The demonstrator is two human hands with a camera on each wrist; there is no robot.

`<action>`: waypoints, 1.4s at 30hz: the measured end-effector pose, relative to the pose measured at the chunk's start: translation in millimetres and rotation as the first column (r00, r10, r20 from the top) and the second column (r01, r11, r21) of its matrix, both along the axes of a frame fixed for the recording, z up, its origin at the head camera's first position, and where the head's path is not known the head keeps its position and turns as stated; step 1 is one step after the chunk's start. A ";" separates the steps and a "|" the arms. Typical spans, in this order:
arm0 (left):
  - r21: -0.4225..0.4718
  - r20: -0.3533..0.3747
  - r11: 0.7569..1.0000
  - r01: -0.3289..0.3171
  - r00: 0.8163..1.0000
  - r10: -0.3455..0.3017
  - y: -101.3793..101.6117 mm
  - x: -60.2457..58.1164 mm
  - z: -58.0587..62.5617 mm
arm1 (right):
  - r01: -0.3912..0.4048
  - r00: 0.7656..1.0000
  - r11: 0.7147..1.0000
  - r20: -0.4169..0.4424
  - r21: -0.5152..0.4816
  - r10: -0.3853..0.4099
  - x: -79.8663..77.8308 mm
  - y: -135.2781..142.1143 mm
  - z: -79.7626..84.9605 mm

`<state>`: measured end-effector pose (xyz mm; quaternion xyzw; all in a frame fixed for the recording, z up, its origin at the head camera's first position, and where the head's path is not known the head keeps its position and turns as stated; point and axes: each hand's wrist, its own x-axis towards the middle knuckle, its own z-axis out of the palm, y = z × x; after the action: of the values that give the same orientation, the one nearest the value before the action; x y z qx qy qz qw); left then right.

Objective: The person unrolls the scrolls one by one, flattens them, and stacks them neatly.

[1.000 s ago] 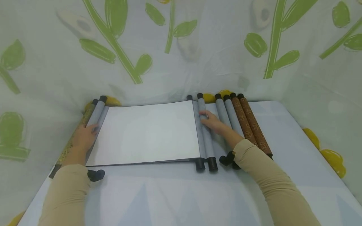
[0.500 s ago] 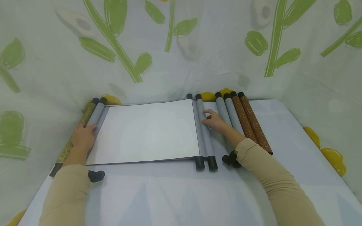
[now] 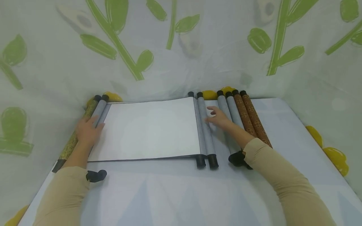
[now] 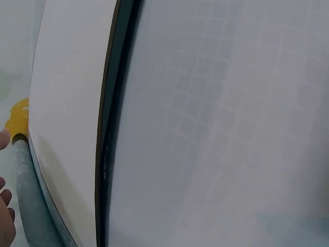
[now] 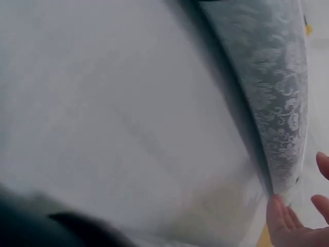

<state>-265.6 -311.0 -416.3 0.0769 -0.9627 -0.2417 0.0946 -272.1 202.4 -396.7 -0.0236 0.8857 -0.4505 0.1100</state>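
A hanging scroll [image 3: 150,128] lies unrolled on the table, its blank white sheet bordered in grey. At its left end is a grey roll [image 3: 100,108] with black knobs; my left hand [image 3: 88,131] rests there, thumb spread toward the sheet. Some of those fingers [image 4: 6,221] show at the edge of the left wrist view. Beside this hand lies a green-gold patterned scroll [image 3: 69,147]. My right hand [image 3: 219,117] is just right of a grey roll [image 3: 207,135] at the other end, fingers parted and gripping nothing. The right wrist view shows the thumb [image 5: 277,218] by floral grey brocade [image 5: 272,92].
Right of my right hand, two rolled grey scrolls [image 3: 223,105] and two brown patterned scrolls [image 3: 255,117] lie side by side. Black ties [image 3: 96,176] hang at both wrists. A white wall with green leaf prints [image 3: 97,46] stands behind the table [image 3: 158,188].
My right hand has come off the grey roll and shifted right, its fingers parting. My left thumb has spread out toward the white sheet. The head view has tilted slightly.
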 end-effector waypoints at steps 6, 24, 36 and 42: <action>0.099 0.010 0.994 0.044 0.999 -0.045 9.1 -2.2 1.7 | -0.038 0.999 0.999 -0.005 0.019 0.038 8.9 4.1 4.8; 0.140 0.013 0.968 0.210 0.977 -0.214 44.9 18.5 20.4 | -0.096 0.995 0.991 -0.006 0.096 0.097 45.5 50.1 29.6; 0.146 -0.037 0.936 0.319 0.948 -0.317 85.6 36.3 32.8 | -0.095 0.995 0.989 -0.011 0.110 0.097 56.0 82.0 16.6; 0.111 0.006 0.922 0.371 0.927 -0.374 103.0 38.8 33.0 | -0.125 0.992 0.983 0.004 0.137 0.125 57.7 86.0 18.6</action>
<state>-226.8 -208.0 -383.3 -0.0993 -0.9464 -0.3060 0.0297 -214.4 288.3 -378.1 -0.0726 0.9116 -0.3807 0.1372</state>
